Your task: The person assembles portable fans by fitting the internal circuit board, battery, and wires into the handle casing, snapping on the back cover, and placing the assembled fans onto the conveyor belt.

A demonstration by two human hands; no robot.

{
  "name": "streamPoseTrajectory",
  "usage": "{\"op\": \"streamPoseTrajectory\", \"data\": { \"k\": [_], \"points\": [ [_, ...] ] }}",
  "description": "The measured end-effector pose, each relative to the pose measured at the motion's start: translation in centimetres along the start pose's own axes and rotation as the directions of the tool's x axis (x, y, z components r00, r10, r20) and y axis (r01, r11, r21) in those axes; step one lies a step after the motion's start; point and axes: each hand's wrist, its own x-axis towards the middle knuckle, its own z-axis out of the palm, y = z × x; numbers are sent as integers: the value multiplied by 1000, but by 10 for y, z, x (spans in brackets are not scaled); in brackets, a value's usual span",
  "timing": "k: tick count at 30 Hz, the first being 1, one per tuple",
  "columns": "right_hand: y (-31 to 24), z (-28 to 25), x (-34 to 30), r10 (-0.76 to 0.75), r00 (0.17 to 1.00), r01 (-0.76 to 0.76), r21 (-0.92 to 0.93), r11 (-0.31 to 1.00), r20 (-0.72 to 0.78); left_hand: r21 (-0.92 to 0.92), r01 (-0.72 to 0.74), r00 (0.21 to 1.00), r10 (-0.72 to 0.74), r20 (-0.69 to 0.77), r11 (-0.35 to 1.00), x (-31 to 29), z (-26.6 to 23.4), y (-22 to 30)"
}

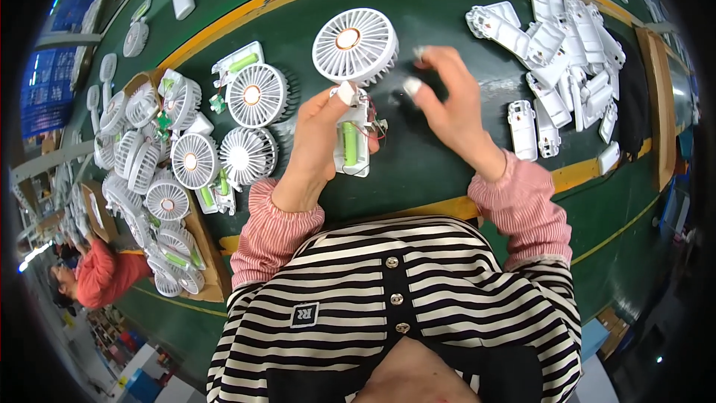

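I have the left grip [317, 130] pinching the opened handle [362, 166] of one white fan [362, 67], fingers partly hidden behind, one green battery [350, 145] showing; the right grip [456, 108] is spread nearby. On the dark green tabletop [432, 175] three loose fans [257, 93] cluster leftward; I can't count the overlapping boxed fans [166, 200] or white casings [548, 52], and the room [30, 194] blurs.

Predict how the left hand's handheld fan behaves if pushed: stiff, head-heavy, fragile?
Likely stiff: slatted fan head and handle look like hard plastic. Possibly head-heavy: the round head is wider than the handle, though the green battery may offset that. Probably snag-prone: thin red wire loops outside the open handle.
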Motion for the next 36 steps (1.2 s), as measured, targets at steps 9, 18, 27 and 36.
{"op": "streamPoseTrajectory", "data": {
  "k": [9,18,27,36],
  "points": [
    [-24,14,-9,-449,890,455,-105,884,75,-59,14,999,-11,51,998,5,-6,-8],
    [-39,17,0,-514,848,526,-86,846,127,-199,59,994,-40,99,978,0,-3,-18],
    [-46,9,22,-439,782,486,8,874,443,-209,215,947,-151,284,954,5,-11,-23],
    [-44,9,24,-432,807,460,31,888,404,-22,174,950,-162,266,984,6,-10,-24]
  ]
}}
